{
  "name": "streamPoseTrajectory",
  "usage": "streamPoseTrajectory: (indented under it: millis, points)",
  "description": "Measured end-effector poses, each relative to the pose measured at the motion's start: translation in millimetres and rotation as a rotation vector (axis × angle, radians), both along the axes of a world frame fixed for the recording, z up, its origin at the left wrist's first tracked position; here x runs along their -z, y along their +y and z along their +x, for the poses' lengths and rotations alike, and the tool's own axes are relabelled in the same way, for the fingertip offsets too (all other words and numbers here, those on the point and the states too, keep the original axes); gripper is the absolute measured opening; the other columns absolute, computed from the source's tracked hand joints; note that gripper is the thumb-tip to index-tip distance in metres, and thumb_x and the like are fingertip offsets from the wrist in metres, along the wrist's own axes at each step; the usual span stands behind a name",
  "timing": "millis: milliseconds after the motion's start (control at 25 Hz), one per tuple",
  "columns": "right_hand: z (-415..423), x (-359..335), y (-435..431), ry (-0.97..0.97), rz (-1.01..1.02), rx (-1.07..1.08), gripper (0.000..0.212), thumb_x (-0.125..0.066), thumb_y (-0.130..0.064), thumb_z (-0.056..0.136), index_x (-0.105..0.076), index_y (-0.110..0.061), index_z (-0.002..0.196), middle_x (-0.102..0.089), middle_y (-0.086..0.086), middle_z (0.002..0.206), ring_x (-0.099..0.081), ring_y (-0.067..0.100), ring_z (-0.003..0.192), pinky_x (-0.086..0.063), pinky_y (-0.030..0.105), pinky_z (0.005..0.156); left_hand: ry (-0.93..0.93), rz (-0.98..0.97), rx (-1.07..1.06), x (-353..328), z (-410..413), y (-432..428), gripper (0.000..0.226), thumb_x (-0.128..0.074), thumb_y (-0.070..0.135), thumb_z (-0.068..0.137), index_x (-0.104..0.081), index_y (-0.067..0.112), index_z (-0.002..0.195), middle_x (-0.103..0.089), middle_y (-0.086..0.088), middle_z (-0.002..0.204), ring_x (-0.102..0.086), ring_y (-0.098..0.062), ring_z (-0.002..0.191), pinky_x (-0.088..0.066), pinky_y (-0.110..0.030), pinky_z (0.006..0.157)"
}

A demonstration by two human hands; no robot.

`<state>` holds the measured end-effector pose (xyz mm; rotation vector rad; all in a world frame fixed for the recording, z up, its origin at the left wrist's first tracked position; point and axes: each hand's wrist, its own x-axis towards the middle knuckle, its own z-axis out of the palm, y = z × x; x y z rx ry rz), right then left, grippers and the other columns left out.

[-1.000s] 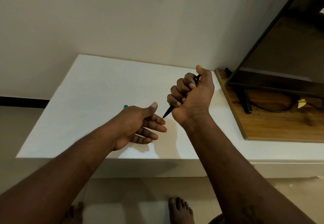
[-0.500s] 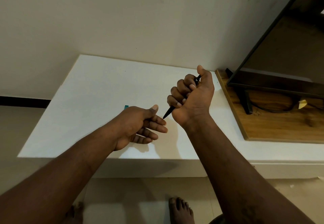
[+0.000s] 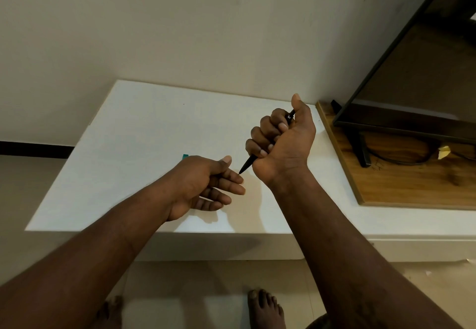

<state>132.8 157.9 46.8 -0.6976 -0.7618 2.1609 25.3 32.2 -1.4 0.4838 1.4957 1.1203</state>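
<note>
A: Nearest first, quick.
B: One bare foot (image 3: 266, 308) on the tiled floor (image 3: 206, 290), at the bottom edge. Both forearms run up from there and cross the front edge of the white table (image 3: 123, 153).

A: Left hand?
B: The left hand (image 3: 203, 187) hovers over the table near its front. The palm is turned up and to the right, the fingers are loosely straight and the thumb is raised. It holds nothing.

A: Right hand?
B: The right hand (image 3: 283, 143) is just to the right and a bit higher. Its fingers are curled into a fist round a black pen (image 3: 247, 164), with the thumb sticking up.

A: Where exactly is the pen?
B: It sits slanted in that fist, above the table and not on it. The top end pokes out beside the thumb. The tip juts from the bottom of the fist and points down-left at the left index finger. The tip is just beside that fingertip, but contact cannot be told.

A: Farther back?
B: A small teal thing (image 3: 185, 157) lies on the table behind the left hand, mostly hidden. To the right, a wooden board (image 3: 412, 187) lies on the table. On the board are a dark screen (image 3: 417, 78), its stand leg (image 3: 362, 148), a black cable (image 3: 401, 160) and a yellow scrap (image 3: 444, 151). A plain wall (image 3: 180, 32) is behind it all.
</note>
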Motion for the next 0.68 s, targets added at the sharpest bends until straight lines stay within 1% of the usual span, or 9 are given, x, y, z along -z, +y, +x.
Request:
streamPoseTrajectory:
  millis: [80,160,400,440,600,680]
  points:
    - [-0.3,-0.2,0.4,-0.003,0.011,0.004,0.054,-0.05,-0.046,0.1,-0.031,-0.021,0.056,-0.019,-0.005,0.051,-0.011,0.013,0.044,-0.014,0.025,0.043,-0.011,0.011,-0.002,-0.3,0.2,0.0,0.047,-0.054,0.049,0.104,-0.083,0.013,0.099,-0.083,-0.008,0.102,-0.074,-0.015,0.066,-0.06,-0.028,0.06]
    - [-0.6,-0.6,-0.1,0.0,0.021,-0.003,0.052,-0.049,-0.043,0.099,-0.031,-0.021,0.056,-0.019,-0.005,0.05,-0.011,0.014,0.045,-0.013,0.025,0.044,-0.029,0.026,-0.01,-0.9,0.3,0.0,0.045,-0.055,0.047,0.104,-0.084,0.013,0.097,-0.083,-0.009,0.102,-0.074,-0.015,0.066,-0.06,-0.028,0.058]
    - [-0.2,-1.2,-2.4,0.017,0.015,-0.014,0.063,-0.05,-0.062,0.101,-0.031,-0.021,0.056,-0.02,-0.005,0.05,-0.011,0.013,0.044,-0.015,0.024,0.042,-0.052,0.054,-0.027,-1.8,-0.6,0.1,0.042,-0.057,0.043,0.104,-0.085,0.013,0.093,-0.083,-0.011,0.102,-0.074,-0.016,0.067,-0.059,-0.028,0.057]
    - [-0.2,-1.1,-2.2,0.018,0.013,-0.014,0.063,-0.05,-0.062,0.101,-0.031,-0.021,0.056,-0.02,-0.005,0.05,-0.011,0.012,0.044,-0.014,0.024,0.042,-0.055,0.056,-0.029,-2.0,-0.7,0.2,0.042,-0.057,0.042,0.104,-0.085,0.013,0.092,-0.083,-0.011,0.102,-0.074,-0.016,0.067,-0.059,-0.028,0.057]
    - [-0.6,-1.0,-1.7,0.008,0.019,0.0,0.054,-0.048,-0.046,0.101,-0.031,-0.02,0.057,-0.02,-0.005,0.05,-0.011,0.013,0.045,-0.012,0.025,0.044,-0.062,0.063,-0.032,-2.8,-0.8,-0.4,0.04,-0.058,0.04,0.103,-0.085,0.013,0.091,-0.083,-0.011,0.102,-0.074,-0.016,0.066,-0.06,-0.028,0.058]
    - [-0.6,-1.8,-2.4,0.016,0.017,-0.003,0.055,-0.048,-0.047,0.101,-0.031,-0.02,0.057,-0.019,-0.005,0.05,-0.01,0.013,0.045,-0.012,0.025,0.044,-0.06,0.068,-0.035,-3.1,-0.7,-0.6,0.039,-0.059,0.039,0.103,-0.085,0.013,0.09,-0.083,-0.011,0.102,-0.074,-0.016,0.066,-0.06,-0.028,0.058]
